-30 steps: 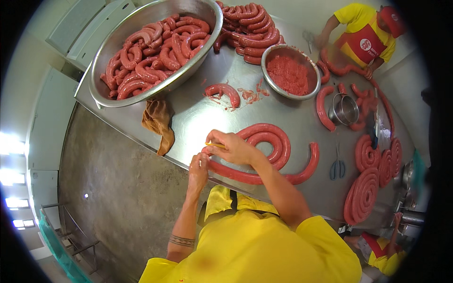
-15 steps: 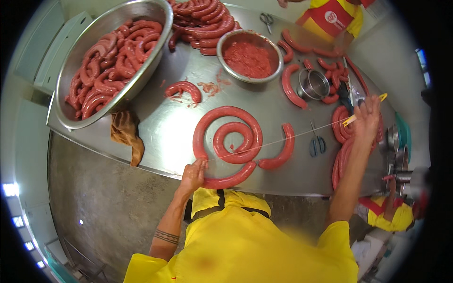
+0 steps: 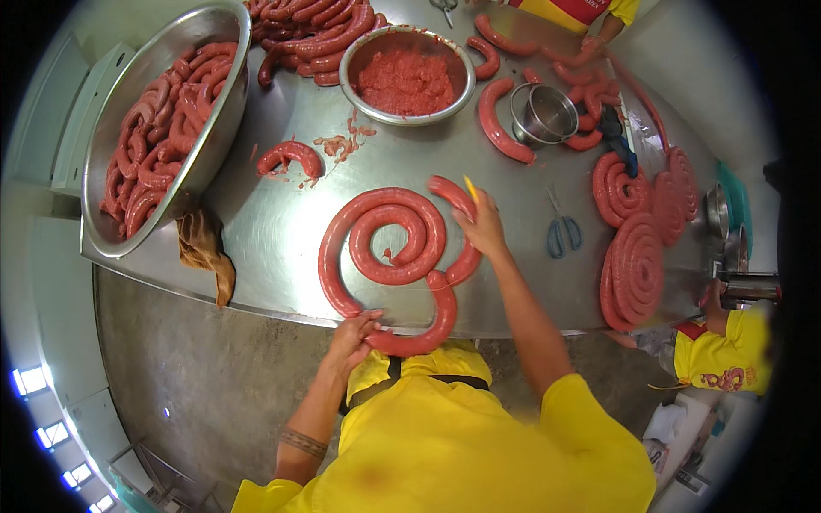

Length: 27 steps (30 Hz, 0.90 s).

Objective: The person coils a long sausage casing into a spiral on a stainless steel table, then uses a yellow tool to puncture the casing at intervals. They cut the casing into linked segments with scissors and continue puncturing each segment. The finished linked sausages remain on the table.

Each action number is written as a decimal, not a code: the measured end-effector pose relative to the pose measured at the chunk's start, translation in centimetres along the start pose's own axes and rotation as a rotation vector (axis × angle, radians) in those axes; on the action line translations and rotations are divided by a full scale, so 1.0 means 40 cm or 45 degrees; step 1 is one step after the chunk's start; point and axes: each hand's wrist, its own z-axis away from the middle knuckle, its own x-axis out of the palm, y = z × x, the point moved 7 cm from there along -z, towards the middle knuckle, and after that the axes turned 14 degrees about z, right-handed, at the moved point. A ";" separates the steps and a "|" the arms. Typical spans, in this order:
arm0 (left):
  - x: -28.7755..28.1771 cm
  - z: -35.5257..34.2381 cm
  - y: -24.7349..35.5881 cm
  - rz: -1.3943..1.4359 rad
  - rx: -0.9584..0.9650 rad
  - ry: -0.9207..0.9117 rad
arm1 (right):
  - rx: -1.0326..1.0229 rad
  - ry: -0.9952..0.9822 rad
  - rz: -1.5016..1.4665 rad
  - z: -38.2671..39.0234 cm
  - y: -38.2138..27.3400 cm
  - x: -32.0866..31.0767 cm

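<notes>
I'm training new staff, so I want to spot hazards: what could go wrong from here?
The coiled sausage seems to bulge past the table's edge beside the left hand, so it might slip off. The yellow tool in the right hand sits near the casing and might nick it. The cloth overhangs the edge and could fall.

Sausage coil (image 3: 363, 248) on table (image 3: 282, 231); cloth (image 3: 203, 244) left, basin (image 3: 218, 161) behind cloth, bowl (image 3: 406, 118) behind coil; scissors (image 3: 563, 237) right, far-right coils (image 3: 637, 267) maybe overlapping.

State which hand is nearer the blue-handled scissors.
Right. The right hand is left of the scissors; the left hand is farther left, by the near edge of the table.
</notes>
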 end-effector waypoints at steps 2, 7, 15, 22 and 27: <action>0.050 -0.044 -0.085 0.266 -0.132 -0.210 | -0.233 -0.046 -0.224 -0.092 -0.129 0.035; 0.147 -0.120 -0.145 0.528 0.291 -0.199 | -0.427 -0.126 -0.301 -0.220 -0.350 0.067; 0.330 0.063 -0.057 -1.598 0.840 -0.233 | 0.084 -0.322 -1.039 -0.175 -0.154 -0.215; 0.396 -0.090 -0.116 -3.010 0.635 -0.077 | 0.478 0.225 -1.264 0.019 0.298 -0.641; 0.448 -0.177 -0.230 -2.380 -0.334 -0.826 | 0.719 0.418 -1.262 0.263 0.479 -0.801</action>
